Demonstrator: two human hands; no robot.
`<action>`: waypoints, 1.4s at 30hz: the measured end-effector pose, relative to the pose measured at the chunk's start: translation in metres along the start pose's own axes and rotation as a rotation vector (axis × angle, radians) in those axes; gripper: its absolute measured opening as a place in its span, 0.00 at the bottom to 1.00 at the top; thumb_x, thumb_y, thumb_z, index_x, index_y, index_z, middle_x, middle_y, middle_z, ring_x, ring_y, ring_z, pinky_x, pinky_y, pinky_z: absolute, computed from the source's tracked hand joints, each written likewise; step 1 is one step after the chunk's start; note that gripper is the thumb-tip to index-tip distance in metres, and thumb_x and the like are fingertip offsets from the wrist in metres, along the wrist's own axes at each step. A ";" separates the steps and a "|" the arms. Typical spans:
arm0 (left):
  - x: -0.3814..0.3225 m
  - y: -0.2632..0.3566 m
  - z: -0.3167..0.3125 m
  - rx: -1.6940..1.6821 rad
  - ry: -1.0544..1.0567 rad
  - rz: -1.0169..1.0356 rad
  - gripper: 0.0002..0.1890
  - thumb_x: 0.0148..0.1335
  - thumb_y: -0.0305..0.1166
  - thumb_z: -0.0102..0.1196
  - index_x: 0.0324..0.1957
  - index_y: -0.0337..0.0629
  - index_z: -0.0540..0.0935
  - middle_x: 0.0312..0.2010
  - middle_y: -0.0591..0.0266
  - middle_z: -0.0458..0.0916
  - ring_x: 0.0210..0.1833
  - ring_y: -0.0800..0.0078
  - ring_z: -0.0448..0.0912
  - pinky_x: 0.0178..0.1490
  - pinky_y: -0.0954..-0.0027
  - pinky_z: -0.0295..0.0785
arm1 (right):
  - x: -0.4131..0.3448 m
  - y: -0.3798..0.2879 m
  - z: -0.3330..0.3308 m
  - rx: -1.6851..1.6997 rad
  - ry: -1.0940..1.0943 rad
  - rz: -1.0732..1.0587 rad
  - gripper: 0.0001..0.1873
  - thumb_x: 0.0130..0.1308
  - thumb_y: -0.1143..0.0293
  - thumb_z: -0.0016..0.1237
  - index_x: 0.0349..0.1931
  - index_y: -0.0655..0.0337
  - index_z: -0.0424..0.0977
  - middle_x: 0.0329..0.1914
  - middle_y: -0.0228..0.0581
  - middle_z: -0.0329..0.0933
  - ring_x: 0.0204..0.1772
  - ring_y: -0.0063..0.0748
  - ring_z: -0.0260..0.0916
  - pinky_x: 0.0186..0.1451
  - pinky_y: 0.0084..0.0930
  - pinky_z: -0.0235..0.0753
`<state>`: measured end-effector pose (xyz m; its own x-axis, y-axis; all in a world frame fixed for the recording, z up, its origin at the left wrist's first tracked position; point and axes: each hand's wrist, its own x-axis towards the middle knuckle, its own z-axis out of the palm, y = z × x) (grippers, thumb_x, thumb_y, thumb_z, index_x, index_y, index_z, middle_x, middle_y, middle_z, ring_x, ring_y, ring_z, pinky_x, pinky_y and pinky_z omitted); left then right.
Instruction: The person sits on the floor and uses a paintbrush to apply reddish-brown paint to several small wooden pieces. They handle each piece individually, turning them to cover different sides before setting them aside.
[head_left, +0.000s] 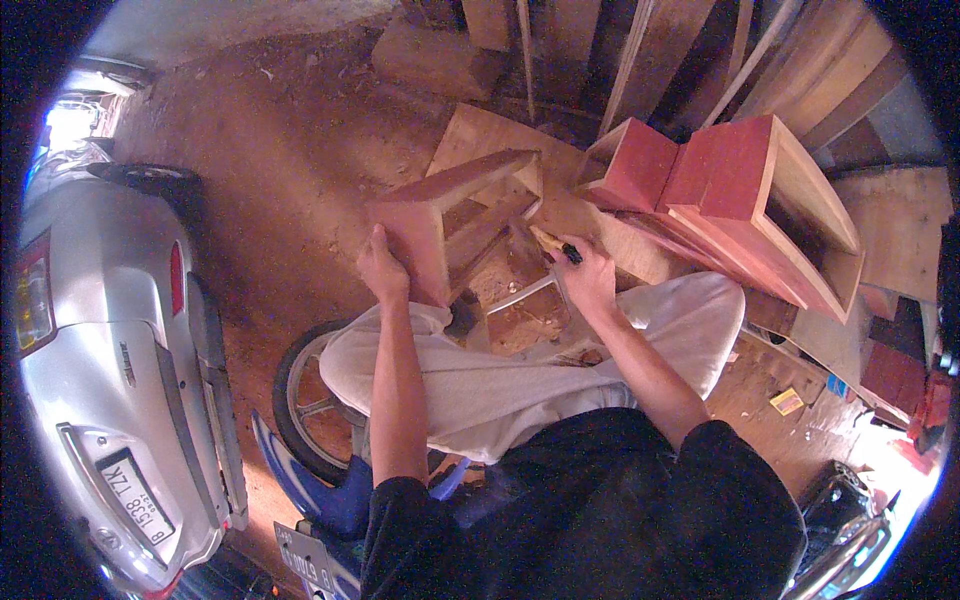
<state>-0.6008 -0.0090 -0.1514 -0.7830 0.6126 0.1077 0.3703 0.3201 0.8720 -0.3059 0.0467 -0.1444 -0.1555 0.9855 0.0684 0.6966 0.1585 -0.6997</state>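
Note:
An open wooden box frame (409, 221) with reddish-brown sides stands tilted before me. My left hand (386, 266) grips its near left panel, thumb on the outer face. My right hand (585, 274) is closed around a tool with a yellow and black handle (555, 241), to the right of the frame. The tool's far end lies near the frame's right edge and is too blurred to name. Beyond the right hand, two red-painted wooden boxes (637, 161) (731, 169) with bare wood edges rest side by side.
A plywood sheet (480, 131) lies behind the frame. Boards (682, 52) lean at the back right. A silver car (112, 300) stands at left, with a motorcycle wheel (289, 405) near my left knee. A small yellow and red box (787, 401) lies on the floor at right.

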 end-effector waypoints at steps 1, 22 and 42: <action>0.000 0.000 0.000 0.006 -0.024 -0.034 0.25 0.69 0.43 0.43 0.33 0.26 0.80 0.30 0.43 0.82 0.34 0.57 0.78 0.40 0.57 0.68 | 0.000 -0.008 -0.006 0.051 0.022 -0.092 0.13 0.55 0.70 0.62 0.40 0.63 0.79 0.35 0.50 0.79 0.39 0.48 0.79 0.42 0.36 0.78; -0.014 0.025 -0.002 0.070 -0.161 0.030 0.26 0.67 0.48 0.45 0.35 0.30 0.82 0.30 0.42 0.82 0.35 0.46 0.79 0.39 0.54 0.69 | -0.004 -0.028 0.014 0.172 -0.187 -0.159 0.11 0.58 0.65 0.60 0.39 0.60 0.79 0.43 0.46 0.78 0.49 0.47 0.76 0.51 0.36 0.77; -0.011 0.022 -0.002 0.151 -0.166 0.037 0.29 0.68 0.51 0.43 0.29 0.30 0.78 0.22 0.44 0.77 0.28 0.51 0.76 0.33 0.55 0.65 | 0.003 0.011 -0.030 0.493 0.024 0.265 0.15 0.66 0.66 0.55 0.47 0.68 0.77 0.39 0.42 0.79 0.35 0.29 0.79 0.39 0.26 0.80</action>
<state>-0.5854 -0.0100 -0.1323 -0.6787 0.7329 0.0474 0.4780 0.3919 0.7861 -0.2778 0.0532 -0.1303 -0.0002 0.9897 -0.1430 0.2993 -0.1364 -0.9444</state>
